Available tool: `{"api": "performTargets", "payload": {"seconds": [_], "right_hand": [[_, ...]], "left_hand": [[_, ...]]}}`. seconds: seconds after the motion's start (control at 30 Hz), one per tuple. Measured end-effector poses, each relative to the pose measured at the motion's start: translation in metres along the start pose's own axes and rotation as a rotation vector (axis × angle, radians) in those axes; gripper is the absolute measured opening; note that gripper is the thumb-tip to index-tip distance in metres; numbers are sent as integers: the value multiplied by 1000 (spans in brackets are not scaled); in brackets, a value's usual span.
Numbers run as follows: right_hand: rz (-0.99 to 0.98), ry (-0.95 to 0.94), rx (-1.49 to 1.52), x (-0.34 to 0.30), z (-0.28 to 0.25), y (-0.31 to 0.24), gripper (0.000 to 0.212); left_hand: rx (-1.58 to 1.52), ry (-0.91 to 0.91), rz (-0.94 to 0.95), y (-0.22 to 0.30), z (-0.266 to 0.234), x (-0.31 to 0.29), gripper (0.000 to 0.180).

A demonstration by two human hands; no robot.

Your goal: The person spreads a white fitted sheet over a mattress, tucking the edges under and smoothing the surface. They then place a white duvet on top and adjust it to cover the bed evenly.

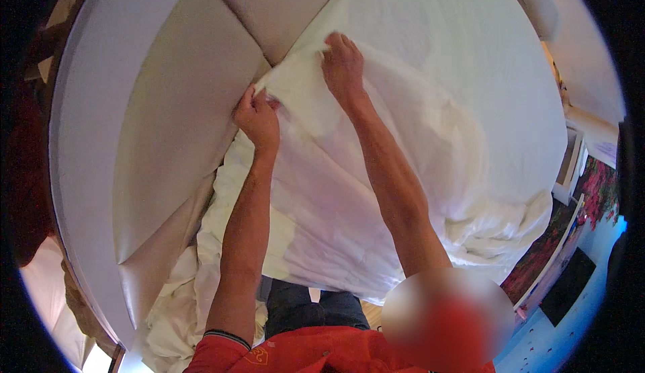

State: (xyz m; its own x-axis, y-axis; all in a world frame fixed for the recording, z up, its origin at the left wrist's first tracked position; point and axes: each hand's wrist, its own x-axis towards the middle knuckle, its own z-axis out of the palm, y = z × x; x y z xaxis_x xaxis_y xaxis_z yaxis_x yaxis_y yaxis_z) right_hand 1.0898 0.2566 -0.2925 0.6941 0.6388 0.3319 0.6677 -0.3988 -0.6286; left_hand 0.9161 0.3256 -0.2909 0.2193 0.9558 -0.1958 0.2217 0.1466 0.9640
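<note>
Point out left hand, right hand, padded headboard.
left hand (257, 116), head view, back of the fist gripping the sheet.
right hand (342, 67), head view, back of the hand on the sheet.
padded headboard (181, 111), head view, middle of a beige panel.

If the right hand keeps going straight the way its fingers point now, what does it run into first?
The right hand grips the white sheet at its edge, fingers pointing toward the padded headboard. Going straight on, it would probably meet the beige headboard panel just past the sheet's edge, though depth is hard to judge.

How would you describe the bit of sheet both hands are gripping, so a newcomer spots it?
Start at the padded beige headboard. Beside it lies the white sheet; its bunched corner sits pinched between the left hand and right hand. It alone is gathered, not flat.
</note>
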Motion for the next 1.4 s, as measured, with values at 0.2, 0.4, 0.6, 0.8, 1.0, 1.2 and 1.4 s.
{"api": "performTargets", "payload": {"seconds": [0.2, 0.4, 0.6, 0.8, 1.0, 1.2, 1.4], "right_hand": [[102, 55, -23, 12, 32, 41, 18], [216, 179, -42, 38, 17, 94, 13], [47, 75, -42, 22, 39, 99, 36], [-29, -30, -263, -86, 20, 11, 46], [103, -231, -334, -105, 44, 29, 55], [38, -212, -278, -106, 39, 39, 54], [60, -121, -7, -161, -34, -31, 38]], "left_hand": [[628, -483, 732, -11, -9, -43, 63], [1021, -606, 579, -52, -4, -51, 65], [1094, -572, 573, -59, 16, -43, 67], [1085, -478, 502, -69, 16, -39, 62], [1092, -493, 605, -90, 23, -25, 60], [1023, -623, 620, -60, 5, -24, 60], [804, -490, 597, -54, -127, -141, 51]]}}
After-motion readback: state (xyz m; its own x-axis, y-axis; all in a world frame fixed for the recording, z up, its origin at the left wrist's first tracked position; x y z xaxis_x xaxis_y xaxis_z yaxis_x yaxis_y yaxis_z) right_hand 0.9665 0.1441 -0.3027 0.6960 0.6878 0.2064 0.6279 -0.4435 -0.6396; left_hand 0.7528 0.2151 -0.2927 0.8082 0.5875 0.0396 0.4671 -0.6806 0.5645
